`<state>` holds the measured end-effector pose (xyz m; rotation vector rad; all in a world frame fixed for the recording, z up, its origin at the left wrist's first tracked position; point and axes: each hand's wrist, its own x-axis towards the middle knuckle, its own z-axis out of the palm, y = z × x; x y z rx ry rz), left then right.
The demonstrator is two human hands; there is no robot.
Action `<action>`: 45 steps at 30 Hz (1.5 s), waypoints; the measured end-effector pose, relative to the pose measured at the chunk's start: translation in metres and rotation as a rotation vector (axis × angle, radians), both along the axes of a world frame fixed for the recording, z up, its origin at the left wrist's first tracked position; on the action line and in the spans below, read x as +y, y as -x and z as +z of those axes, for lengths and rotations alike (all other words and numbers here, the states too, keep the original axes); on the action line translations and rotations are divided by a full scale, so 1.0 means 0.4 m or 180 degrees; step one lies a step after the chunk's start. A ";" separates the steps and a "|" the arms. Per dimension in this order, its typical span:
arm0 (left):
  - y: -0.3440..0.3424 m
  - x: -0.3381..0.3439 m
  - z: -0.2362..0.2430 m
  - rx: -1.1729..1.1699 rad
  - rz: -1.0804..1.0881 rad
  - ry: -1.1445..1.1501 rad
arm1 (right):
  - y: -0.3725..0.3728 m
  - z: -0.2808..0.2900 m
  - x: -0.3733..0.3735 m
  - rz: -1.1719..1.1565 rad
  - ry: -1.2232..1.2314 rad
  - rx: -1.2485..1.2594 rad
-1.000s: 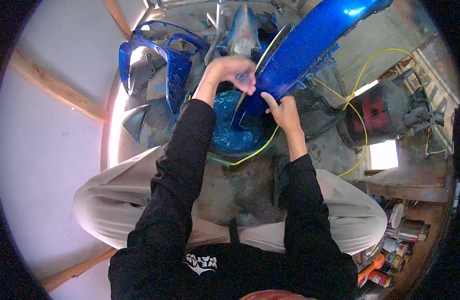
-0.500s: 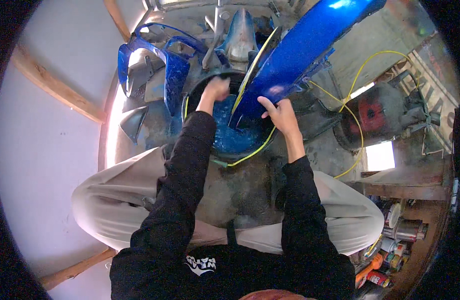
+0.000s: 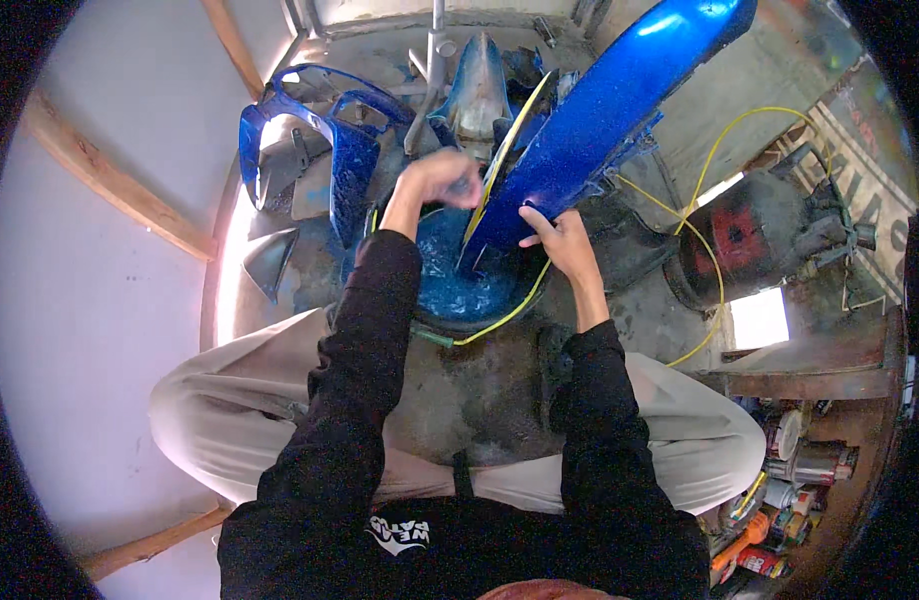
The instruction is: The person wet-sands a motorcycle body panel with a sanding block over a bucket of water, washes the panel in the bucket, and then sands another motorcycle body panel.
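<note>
Clearly, the long blue panel [image 3: 600,130] is the awkward customer on this floor [image 3: 470,395]. It slants up and away to the right from the round dark basin [image 3: 475,324], its narrow lower end down inside the rim; I can't tell whether the tip touches the bottom. It looks like moulded plastic, so I'd judge it light for its length and fairly stiff, with some give along the thin edges. The glossy face would likely be slippery if wet, and the small tabs on its right edge seem the easiest bits to snap. I'd take hold near the lower end, by both long edges, and watch the far top, since all that length could swing or twist.

The right hand [image 3: 563,238] does much of that: it's closed around the right edge low down, thumb on the blue face, the other fingers mostly out of sight. The left hand [image 3: 442,185] is bent over the basin, just beside the panel's pale yellow strip [image 3: 508,145]. It's blurred, the fingers seemingly curled; whether they touch the strip or hold some small grey thing, I can't tell.
</note>
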<state>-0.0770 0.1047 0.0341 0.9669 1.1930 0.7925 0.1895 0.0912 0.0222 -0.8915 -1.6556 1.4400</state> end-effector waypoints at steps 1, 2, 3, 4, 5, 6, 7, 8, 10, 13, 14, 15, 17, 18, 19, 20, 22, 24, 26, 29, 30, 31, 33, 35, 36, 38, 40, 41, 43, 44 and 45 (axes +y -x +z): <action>-0.021 0.006 0.072 -0.0157 0.0053 -0.0082 | 0.002 0.003 -0.001 0.0005 -0.0001 0.0002; -0.047 0.011 0.137 -0.0260 0.0130 -0.0152 | 0.003 0.005 -0.002 0.0034 -0.0023 0.0000; -0.070 0.008 0.191 -0.0186 0.0214 -0.0101 | 0.004 0.006 -0.002 0.0088 -0.0065 0.0040; -0.089 0.008 0.237 0.0040 0.0025 -0.0339 | 0.004 0.007 0.000 0.0074 -0.0059 -0.0007; -0.107 0.001 0.266 0.0254 -0.0158 -0.0629 | 0.003 0.005 0.002 0.0028 -0.0098 -0.0035; -0.123 -0.007 0.283 0.0271 -0.0164 -0.0576 | 0.002 0.002 0.004 0.0063 -0.0171 0.0000; -0.133 -0.014 0.291 0.0342 -0.0129 -0.0742 | -0.001 -0.001 0.009 -0.0015 -0.0140 -0.0056; -0.136 -0.023 0.288 0.0439 -0.0102 -0.0907 | -0.005 -0.004 0.013 0.0014 -0.0084 -0.0172; -0.128 -0.047 0.258 0.0353 0.0015 -0.0941 | -0.011 -0.011 0.019 0.0030 -0.0031 -0.0284; -0.091 -0.096 0.176 0.0439 0.0314 -0.0974 | -0.018 -0.009 0.012 -0.0085 0.0044 -0.0347; -0.079 -0.116 0.146 0.0417 0.0265 -0.1037 | -0.023 -0.002 0.008 -0.0133 -0.0013 -0.0241; -0.069 -0.139 0.114 0.0456 0.0320 -0.0903 | -0.026 0.007 0.002 -0.0095 -0.0073 -0.0098; -0.047 -0.179 0.052 0.0483 0.0381 -0.0762 | -0.033 0.041 0.004 -0.0229 -0.0133 -0.0291; -0.035 -0.195 0.024 0.0455 0.0465 -0.0652 | -0.034 0.058 0.004 -0.0282 -0.0204 -0.0442; -0.025 -0.209 -0.002 0.0444 0.0552 -0.0535 | -0.040 0.078 0.004 -0.0202 -0.0228 -0.0280; -0.015 -0.221 -0.024 0.0418 0.0547 -0.0540 | -0.045 0.096 0.002 -0.0207 -0.0218 -0.0338; -0.002 -0.240 -0.060 0.0414 0.0716 -0.0277 | -0.051 0.129 -0.001 -0.0424 -0.0226 -0.0669; -0.007 -0.254 -0.085 0.0375 0.0775 -0.0232 | -0.047 0.155 -0.001 -0.0410 -0.0289 -0.0492; -0.032 -0.261 -0.101 0.0546 0.0681 -0.0308 | -0.051 0.181 0.001 -0.0326 -0.0474 -0.0277; -0.098 -0.253 -0.113 0.1599 0.0950 -0.1269 | -0.055 0.222 0.020 -0.0426 -0.0591 -0.0339; -0.119 -0.244 -0.114 0.2428 0.1129 -0.1922 | -0.060 0.235 0.025 -0.0534 -0.0640 -0.0432; -0.137 -0.231 -0.114 0.2231 0.1190 -0.2048 | -0.065 0.252 0.035 -0.0618 -0.0570 -0.0574; -0.158 -0.208 -0.117 0.1783 0.1062 -0.2142 | -0.079 0.278 0.042 -0.0491 -0.0720 -0.0444; -0.159 -0.190 -0.128 0.1391 0.0715 -0.2052 | -0.092 0.305 0.047 -0.0445 -0.0813 -0.0431; -0.154 -0.186 -0.137 0.1474 0.0633 -0.1858 | -0.095 0.318 0.048 -0.0452 -0.0786 -0.0441; -0.139 -0.187 -0.160 0.2327 0.0130 -0.2083 | -0.096 0.343 0.046 -0.0781 -0.0816 -0.0594; -0.125 -0.194 -0.189 0.2057 -0.0201 -0.1829 | -0.100 0.363 0.038 -0.0748 -0.0868 -0.0397; -0.121 -0.197 -0.202 0.2214 -0.0197 -0.1826 | -0.103 0.371 0.033 -0.0735 -0.0864 -0.0238; -0.116 -0.203 -0.222 0.2241 -0.0125 -0.1739 | -0.109 0.379 0.026 -0.0823 -0.0851 -0.0134; -0.113 -0.202 -0.226 0.2177 -0.0061 -0.1858 | -0.109 0.379 0.026 -0.0828 -0.0849 -0.0134; -0.109 -0.207 -0.228 0.1923 -0.0039 -0.1632 | -0.110 0.377 0.027 -0.0889 -0.0886 -0.0124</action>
